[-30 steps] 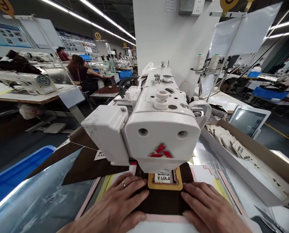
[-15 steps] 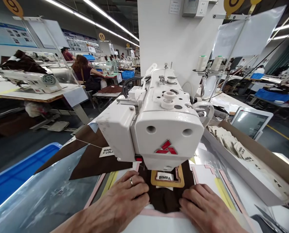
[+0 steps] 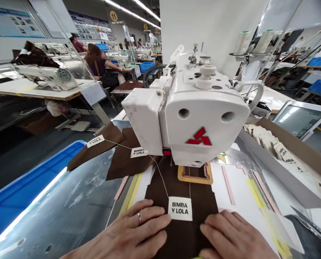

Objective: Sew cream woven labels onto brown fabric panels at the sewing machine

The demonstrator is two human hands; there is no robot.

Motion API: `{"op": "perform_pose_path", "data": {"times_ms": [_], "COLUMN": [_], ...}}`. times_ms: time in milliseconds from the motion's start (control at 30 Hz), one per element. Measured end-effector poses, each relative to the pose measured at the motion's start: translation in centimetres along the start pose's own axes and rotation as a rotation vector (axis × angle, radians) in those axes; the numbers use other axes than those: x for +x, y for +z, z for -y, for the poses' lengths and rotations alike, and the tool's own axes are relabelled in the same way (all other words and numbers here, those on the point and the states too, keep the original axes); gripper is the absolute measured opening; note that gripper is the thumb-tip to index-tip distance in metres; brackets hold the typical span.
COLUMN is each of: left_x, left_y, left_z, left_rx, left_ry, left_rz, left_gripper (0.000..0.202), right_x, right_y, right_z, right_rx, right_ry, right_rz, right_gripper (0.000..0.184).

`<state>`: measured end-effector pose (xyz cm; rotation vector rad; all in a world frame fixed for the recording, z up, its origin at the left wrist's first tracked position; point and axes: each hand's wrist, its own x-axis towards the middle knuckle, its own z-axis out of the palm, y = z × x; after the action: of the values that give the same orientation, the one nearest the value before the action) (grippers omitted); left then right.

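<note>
A dark brown fabric panel point(image 3: 193, 230) lies under the head of a white sewing machine point(image 3: 209, 126). On the panel sits a white "BIMBA Y LOLA" label point(image 3: 180, 208), with threads running from it to the machine and to the left. My left hand point(image 3: 139, 228) lies palm down on the panel's left side, fingers spread beside the label. Over the right edge rests my right hand point(image 3: 230, 233), fingers slightly bent and thumb low on the cloth. Behind the label, a tan clamp frame point(image 3: 209, 174) is partly hidden by the machine head.
Brown pieces with labels point(image 3: 139, 152) lie at left, linked by thread. A blue bin point(image 3: 36, 190) stands beside the metal table point(image 3: 79, 208). At right are a box of labels point(image 3: 290, 183), a display point(image 3: 301, 118) and scissors point(image 3: 311, 226). A co-worker point(image 3: 95, 64) sits farther back.
The brown panel and its label have slid toward me, out from under the clamp frame, with my hands on the cloth. Thread now stretches from the label. The camera view has shifted.
</note>
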<state>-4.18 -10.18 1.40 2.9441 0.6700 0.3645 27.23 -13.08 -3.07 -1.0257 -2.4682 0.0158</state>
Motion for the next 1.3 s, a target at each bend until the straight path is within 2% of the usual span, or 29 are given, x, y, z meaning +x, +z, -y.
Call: {"op": "perform_pose_path", "data": {"times_ms": [100, 167, 233, 433, 700, 800, 900, 1000, 1100, 1167, 1300], "left_x": [0.6, 1.3, 1.9, 2.6, 2.8, 2.4, 1.4, -0.2, -1.7, -2.4, -2.3], "left_y": [-0.1, 0.1, 0.5, 1.0, 0.5, 0.5, 0.6, 1.2, 1.9, 2.3, 2.9], "left_z": [-0.3, -0.6, -0.8, -1.4, -1.3, -1.5, -1.5, -1.2, -0.6, -0.2, -0.1], "left_rx": [0.076, 0.074, 0.069, -0.017, -0.02, -0.034, -0.117, -0.21, -0.188, -0.117, 0.044], "left_ry": [0.031, 0.05, 0.063, 0.021, 0.017, 0.002, -0.032, -0.129, -0.343, -0.466, -0.619], "left_rz": [0.109, 0.123, 0.131, 0.072, 0.086, 0.097, 0.01, -0.202, -0.359, -0.362, -0.212], "left_gripper": [0.047, 0.045, 0.038, 0.035, 0.034, 0.03, 0.021, 0.016, 0.018, 0.016, 0.03], "right_x": [0.5, 1.1, 1.7, 2.4, 2.2, 1.7, 0.9, 0.6, 1.5, 2.6, 4.7], "right_y": [-0.4, -0.1, 0.6, 2.6, 2.5, 2.4, 2.1, 1.8, 1.9, 2.2, 3.1], "right_z": [-0.4, -0.4, -0.1, 1.0, 1.7, 1.5, 0.7, 0.2, 0.3, 0.7, 1.2], "right_rx": [0.083, 0.054, -0.013, -0.176, -0.209, -0.215, -0.206, -0.17, -0.094, -0.065, -0.108], "right_ry": [0.211, 0.328, 0.373, 0.321, 0.34, 0.308, 0.206, 0.12, 0.096, 0.066, 0.061], "right_rz": [0.088, 0.107, 0.124, 0.204, 0.121, 0.133, 0.183, 0.182, 0.115, 0.074, 0.05], "right_gripper": [0.026, 0.026, 0.025, 0.021, 0.026, 0.028, 0.03, 0.026, 0.017, 0.022, 0.035]}}
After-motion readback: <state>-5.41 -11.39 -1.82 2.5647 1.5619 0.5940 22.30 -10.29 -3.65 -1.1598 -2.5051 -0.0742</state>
